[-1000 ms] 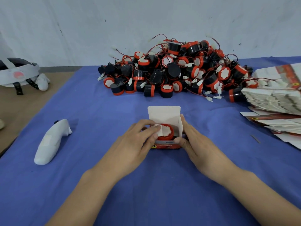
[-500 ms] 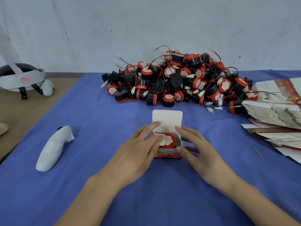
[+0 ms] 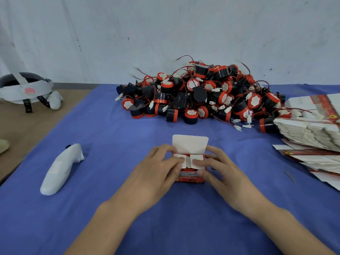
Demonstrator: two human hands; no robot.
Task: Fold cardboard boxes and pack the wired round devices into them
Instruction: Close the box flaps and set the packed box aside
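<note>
A small red and white cardboard box (image 3: 190, 178) stands on the blue cloth in front of me, its white lid flap (image 3: 190, 146) upright at the back. A round red device (image 3: 188, 169) sits inside, mostly covered by the two white side flaps folded inward. My left hand (image 3: 156, 172) holds the box's left side, a fingertip pressing the left flap. My right hand (image 3: 220, 170) wraps the right side, with its index finger on the right flap and its thumb on the front face.
A big pile of black and red wired round devices (image 3: 202, 94) lies behind the box. Stacks of flat unfolded boxes (image 3: 311, 129) lie at the right. A white controller (image 3: 60, 168) rests at the left, a headset (image 3: 25, 89) at the far left.
Both hands have folded the two side flaps inward over the device, which was open to view before. The camera has tilted up, so the box sits lower in view.
</note>
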